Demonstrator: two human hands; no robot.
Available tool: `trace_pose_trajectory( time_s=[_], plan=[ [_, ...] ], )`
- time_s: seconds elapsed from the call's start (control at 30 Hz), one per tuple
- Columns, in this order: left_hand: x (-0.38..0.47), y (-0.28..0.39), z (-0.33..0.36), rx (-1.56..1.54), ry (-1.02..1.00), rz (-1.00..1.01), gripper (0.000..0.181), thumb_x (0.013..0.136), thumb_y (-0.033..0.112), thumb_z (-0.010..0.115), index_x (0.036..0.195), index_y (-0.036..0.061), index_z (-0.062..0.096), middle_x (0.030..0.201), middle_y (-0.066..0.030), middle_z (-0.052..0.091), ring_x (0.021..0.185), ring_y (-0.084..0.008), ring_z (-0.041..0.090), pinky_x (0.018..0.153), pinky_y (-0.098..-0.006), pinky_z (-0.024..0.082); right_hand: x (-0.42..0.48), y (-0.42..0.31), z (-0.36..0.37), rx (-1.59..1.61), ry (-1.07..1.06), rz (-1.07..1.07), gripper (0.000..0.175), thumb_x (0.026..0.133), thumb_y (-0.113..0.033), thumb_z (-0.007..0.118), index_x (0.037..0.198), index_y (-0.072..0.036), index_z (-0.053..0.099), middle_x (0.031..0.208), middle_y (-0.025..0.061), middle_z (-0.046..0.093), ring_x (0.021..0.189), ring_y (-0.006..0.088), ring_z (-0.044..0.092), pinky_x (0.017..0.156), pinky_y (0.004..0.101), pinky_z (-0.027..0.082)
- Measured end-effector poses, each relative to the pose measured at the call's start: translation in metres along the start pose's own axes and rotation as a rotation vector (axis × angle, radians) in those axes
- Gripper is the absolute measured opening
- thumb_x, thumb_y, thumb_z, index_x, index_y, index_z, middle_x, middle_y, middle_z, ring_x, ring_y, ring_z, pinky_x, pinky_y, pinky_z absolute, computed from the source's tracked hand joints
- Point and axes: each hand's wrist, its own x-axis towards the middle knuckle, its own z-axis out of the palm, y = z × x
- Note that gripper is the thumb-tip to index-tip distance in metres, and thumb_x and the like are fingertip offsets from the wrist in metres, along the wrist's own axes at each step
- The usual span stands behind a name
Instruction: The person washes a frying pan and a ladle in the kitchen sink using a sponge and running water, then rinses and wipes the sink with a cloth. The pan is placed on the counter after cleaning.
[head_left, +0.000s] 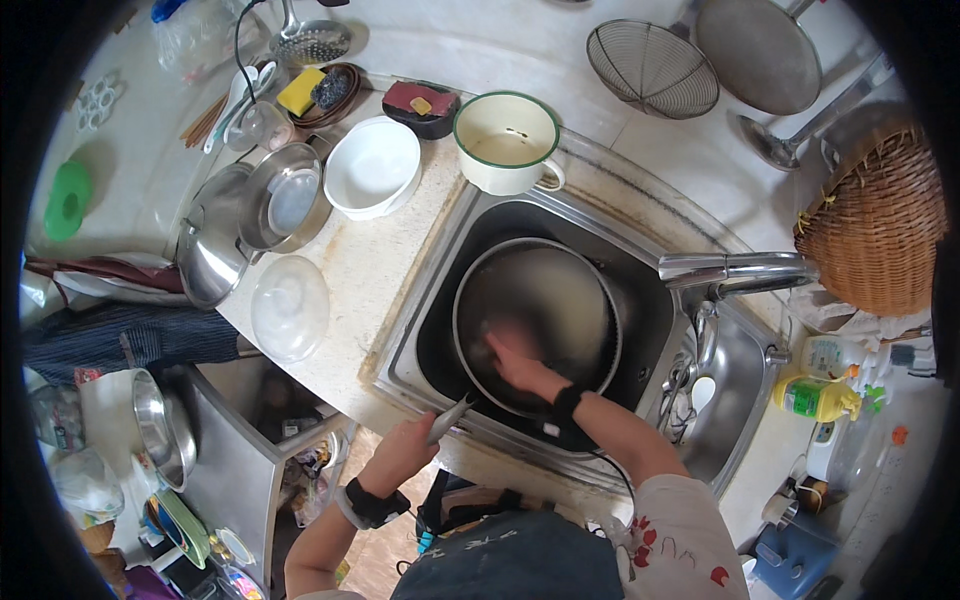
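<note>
In the larger sink basin (435, 322) sits a large round dark pan (611, 352), apparently a wok. My right hand (521, 371) reaches over its near rim into the bowl, with a black band at the wrist. The middle of the pan is blurred and the fingertips fade into it, so whatever they hold or touch is hidden. At the basin's near left edge, my left hand (403, 454) is closed around a tapered grey handle (448, 422). It points toward the pan and seems to belong to it, though the join is unclear.
Behind the basin stands a cream enamel mug (506, 139). Left on the counter are a white bowl (373, 169), a steel pot (281, 199) and a translucent lid (290, 307). The chrome faucet (735, 268) overhangs from the right, near a smaller basin (731, 412) holding utensils.
</note>
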Motion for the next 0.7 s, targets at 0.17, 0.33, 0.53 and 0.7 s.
trace_pose_trajectory(
  time_s=[0.17, 0.33, 0.53, 0.7],
  plan=[
    [0.002, -0.002, 0.006, -0.067, -0.005, 0.064, 0.031, 0.075, 0.01, 0.063, 0.103, 0.0004, 0.051, 0.079, -0.0262, 0.061, 0.079, -0.0454, 0.059, 0.071, -0.0526, 0.046, -0.027, 0.011, -0.048, 0.155, -0.26, -0.007, 0.016, 0.083, -0.006, 0.052, 0.096, -0.002, 0.061, 0.098, 0.0171, 0.06, 0.09, 0.032, 0.057, 0.08, 0.0415, 0.046],
    [0.001, 0.001, 0.004, -0.048, 0.017, 0.034, 0.029, 0.076, 0.012, 0.063, 0.101, 0.0007, 0.052, 0.077, -0.025, 0.061, 0.077, -0.0451, 0.059, 0.07, -0.0525, 0.047, 0.014, 0.066, -0.013, -0.131, -0.1, 0.165, 0.025, 0.083, -0.005, 0.056, 0.108, -0.001, 0.058, 0.105, 0.0177, 0.058, 0.096, 0.0331, 0.056, 0.085, 0.0413, 0.045],
    [-0.001, 0.007, 0.005, 0.114, 0.02, -0.021, 0.032, 0.077, 0.014, 0.063, 0.105, 0.0022, 0.052, 0.074, -0.0235, 0.061, 0.075, -0.0432, 0.06, 0.067, -0.0527, 0.048, 0.056, 0.02, 0.016, -0.006, 0.166, 0.17, 0.033, 0.077, -0.013, 0.064, 0.108, -0.004, 0.057, 0.105, 0.0191, 0.054, 0.094, 0.0386, 0.054, 0.084, 0.0417, 0.044],
    [-0.001, 0.009, 0.005, 0.172, -0.009, -0.063, 0.036, 0.077, 0.015, 0.064, 0.108, 0.0032, 0.05, 0.075, -0.0214, 0.063, 0.073, -0.0408, 0.062, 0.065, -0.0517, 0.048, -0.001, -0.024, -0.03, 0.292, -0.392, 0.096, 0.029, 0.084, -0.01, 0.056, 0.112, -0.005, 0.06, 0.113, 0.015, 0.057, 0.099, 0.03, 0.055, 0.09, 0.0374, 0.045]
  ],
)
